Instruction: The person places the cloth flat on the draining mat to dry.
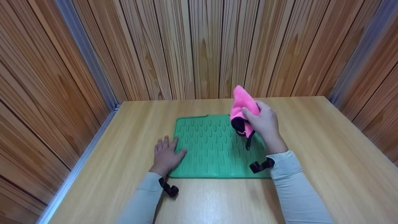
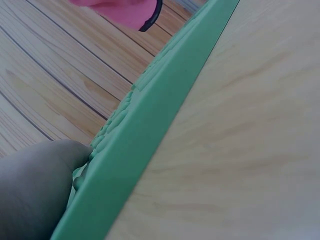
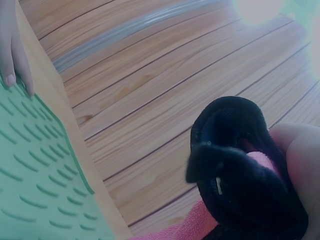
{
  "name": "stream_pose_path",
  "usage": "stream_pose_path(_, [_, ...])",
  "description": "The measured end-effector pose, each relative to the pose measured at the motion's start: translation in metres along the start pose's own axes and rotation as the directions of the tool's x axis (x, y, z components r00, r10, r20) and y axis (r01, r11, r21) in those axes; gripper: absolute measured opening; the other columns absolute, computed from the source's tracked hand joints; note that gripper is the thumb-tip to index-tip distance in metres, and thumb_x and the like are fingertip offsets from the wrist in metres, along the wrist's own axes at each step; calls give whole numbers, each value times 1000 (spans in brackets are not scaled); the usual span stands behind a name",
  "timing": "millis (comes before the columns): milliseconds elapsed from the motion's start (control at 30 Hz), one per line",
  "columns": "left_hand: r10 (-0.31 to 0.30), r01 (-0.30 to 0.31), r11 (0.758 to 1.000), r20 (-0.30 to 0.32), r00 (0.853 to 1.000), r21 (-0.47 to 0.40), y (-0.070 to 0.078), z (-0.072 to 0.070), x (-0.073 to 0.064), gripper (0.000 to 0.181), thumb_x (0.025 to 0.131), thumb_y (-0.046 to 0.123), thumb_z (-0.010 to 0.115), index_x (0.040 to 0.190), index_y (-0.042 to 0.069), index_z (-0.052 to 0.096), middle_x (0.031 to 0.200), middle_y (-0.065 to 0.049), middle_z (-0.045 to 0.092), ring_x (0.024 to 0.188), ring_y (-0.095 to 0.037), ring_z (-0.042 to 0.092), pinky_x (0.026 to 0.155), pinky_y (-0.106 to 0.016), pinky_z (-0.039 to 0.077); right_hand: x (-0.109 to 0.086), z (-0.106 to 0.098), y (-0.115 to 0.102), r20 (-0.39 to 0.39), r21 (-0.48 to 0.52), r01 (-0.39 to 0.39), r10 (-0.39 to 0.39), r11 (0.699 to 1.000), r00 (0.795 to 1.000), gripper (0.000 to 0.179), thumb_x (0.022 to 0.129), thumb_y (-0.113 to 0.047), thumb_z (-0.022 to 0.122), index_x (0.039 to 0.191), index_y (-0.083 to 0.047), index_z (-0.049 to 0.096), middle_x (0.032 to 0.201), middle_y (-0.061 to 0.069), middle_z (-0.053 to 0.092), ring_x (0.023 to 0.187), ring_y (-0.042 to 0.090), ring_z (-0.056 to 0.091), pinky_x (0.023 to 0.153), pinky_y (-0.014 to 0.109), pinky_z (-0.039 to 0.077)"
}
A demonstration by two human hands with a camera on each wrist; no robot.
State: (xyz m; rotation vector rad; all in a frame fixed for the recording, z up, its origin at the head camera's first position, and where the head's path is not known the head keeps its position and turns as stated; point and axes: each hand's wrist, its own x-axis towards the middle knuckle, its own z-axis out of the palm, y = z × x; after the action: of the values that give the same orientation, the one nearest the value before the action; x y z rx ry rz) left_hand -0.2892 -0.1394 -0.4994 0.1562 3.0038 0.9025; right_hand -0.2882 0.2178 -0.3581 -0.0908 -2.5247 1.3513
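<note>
My right hand (image 1: 266,121) holds a folded pink cloth (image 1: 244,101) with black trim above the right part of the green mat (image 1: 214,149). A black strap-like end dangles below the cloth. From the right wrist, its dark trim (image 3: 225,125) shows as a rolled black band, with pink fabric (image 3: 195,222) beneath. My left hand (image 1: 166,155) lies with fingers spread over the mat's left edge, its thumb on the mat. Raised oval ridges cover the mat. The left wrist view shows the thumb (image 2: 45,185) against the mat's thick rim (image 2: 145,130).
The mat lies on a light wooden table (image 1: 211,199). Wood-plank walls (image 1: 205,49) stand behind and on both sides, with metal strips (image 1: 87,53) at the corners. A black wrist camera mount (image 1: 169,188) sits on my left cuff, another (image 1: 261,165) on my right.
</note>
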Motion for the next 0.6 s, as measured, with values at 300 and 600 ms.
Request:
stream_pose_path(300, [4,-4,1000,-8,1000,-10,0,0,1,80,108,53,59,174,9,43,185,-35,18,174,-61,8,141,-74,7,-1,17,-7,-1,28,-3,3,1000,1000,56,108,-39,73,153,-7,66,136,21,74,112,31,69,90,30,59])
stream_pose_path(600, [-13,13,1000,2,1000,-10,0,2,2,80,109,55,57,175,12,41,187,-33,16,175,-59,6,142,-72,6,-5,34,-4,39,74,-22,19,997,999,54,110,-39,72,153,-8,65,131,19,74,107,29,70,85,25,58])
